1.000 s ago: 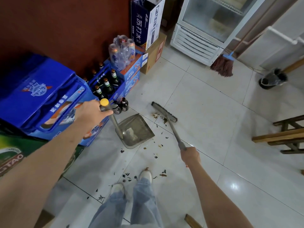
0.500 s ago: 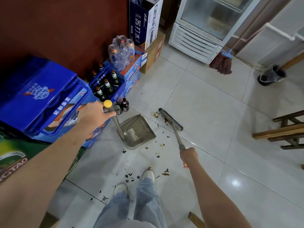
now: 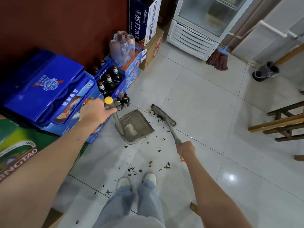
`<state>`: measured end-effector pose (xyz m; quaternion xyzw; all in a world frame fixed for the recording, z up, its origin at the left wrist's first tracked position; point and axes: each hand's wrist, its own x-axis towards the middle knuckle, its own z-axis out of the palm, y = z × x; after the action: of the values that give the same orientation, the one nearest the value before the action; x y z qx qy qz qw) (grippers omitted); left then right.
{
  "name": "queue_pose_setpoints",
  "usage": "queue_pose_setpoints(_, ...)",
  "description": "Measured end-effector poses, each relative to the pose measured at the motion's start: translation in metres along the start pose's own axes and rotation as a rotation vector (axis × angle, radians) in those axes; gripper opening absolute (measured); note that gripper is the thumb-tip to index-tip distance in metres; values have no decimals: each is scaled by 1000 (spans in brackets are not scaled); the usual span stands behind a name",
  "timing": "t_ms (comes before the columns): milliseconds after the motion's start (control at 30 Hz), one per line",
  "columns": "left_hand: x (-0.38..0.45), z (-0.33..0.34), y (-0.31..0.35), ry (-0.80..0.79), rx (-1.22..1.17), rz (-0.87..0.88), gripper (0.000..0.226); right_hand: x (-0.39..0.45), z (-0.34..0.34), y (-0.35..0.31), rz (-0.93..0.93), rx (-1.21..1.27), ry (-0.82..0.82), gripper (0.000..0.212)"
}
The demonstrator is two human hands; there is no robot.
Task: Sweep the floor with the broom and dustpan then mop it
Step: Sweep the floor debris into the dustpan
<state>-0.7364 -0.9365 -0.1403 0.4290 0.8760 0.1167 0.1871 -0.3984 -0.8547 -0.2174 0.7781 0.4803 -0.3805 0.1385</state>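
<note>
Broom point(image 3: 164, 116) gripped by right hand point(image 3: 186, 150), one dustpan point(image 3: 136, 127) handle gripped by left hand point(image 3: 96, 112), one mop point(image 3: 218, 59) beyond.

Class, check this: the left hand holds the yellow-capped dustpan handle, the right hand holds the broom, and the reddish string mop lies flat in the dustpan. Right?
Not quite. The head view shows the reddish string mop standing by the white fridge, not in the grey metal dustpan. The rest holds.

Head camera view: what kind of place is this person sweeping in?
Probably a small shop or eatery's back corner. Blue beer crates, one holding bottles, are stacked beside a glass-door display fridge, and drink cartons stand against the wall.
</note>
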Motion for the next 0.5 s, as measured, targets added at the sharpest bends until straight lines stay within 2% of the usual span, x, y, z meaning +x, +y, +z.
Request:
queue_pose_setpoints(333,-48,-13,-14,-32,74,-210,51,20,-19,-18,-87,-81,3,33)
queue_pose_setpoints(500,-64,-9,-22,-30,7,-223,48,33,-20,-17,-164,-170,9,39)
